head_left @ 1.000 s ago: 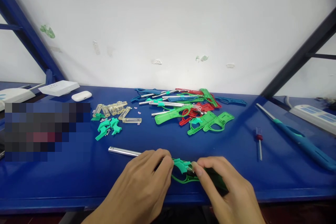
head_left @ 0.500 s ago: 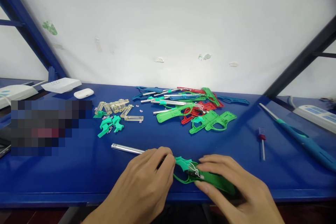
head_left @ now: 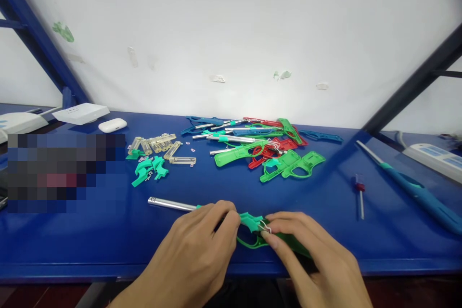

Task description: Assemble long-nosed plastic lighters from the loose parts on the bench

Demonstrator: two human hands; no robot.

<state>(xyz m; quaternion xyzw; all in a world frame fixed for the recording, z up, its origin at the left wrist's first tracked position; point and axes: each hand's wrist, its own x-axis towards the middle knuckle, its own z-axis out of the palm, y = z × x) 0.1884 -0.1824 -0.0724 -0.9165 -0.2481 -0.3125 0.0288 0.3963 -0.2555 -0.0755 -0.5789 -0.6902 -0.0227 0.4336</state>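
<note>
A green plastic lighter shell (head_left: 252, 233) with a silver metal tube (head_left: 169, 203) sticking out to the left lies on the blue table (head_left: 108, 236) near its front edge. My left hand (head_left: 195, 250) presses down on the shell where the tube joins it, fingers curled over it. My right hand (head_left: 306, 255) covers the shell's handle end, and its thumb and forefinger pinch a small white wire piece (head_left: 266, 227) at the teal trigger (head_left: 250, 221).
A heap of green, red and blue lighter shells with metal tubes (head_left: 260, 147) lies further back. Clear fuel tanks (head_left: 162, 147) and teal triggers (head_left: 147, 169) lie at the left. A small red screwdriver (head_left: 359, 192), a finished blue lighter (head_left: 415, 192) and power strips (head_left: 433, 156) are at the right.
My right hand slid back left along the green shell, so the fingertips now pinch at the trigger again. The left hand stayed in place.
</note>
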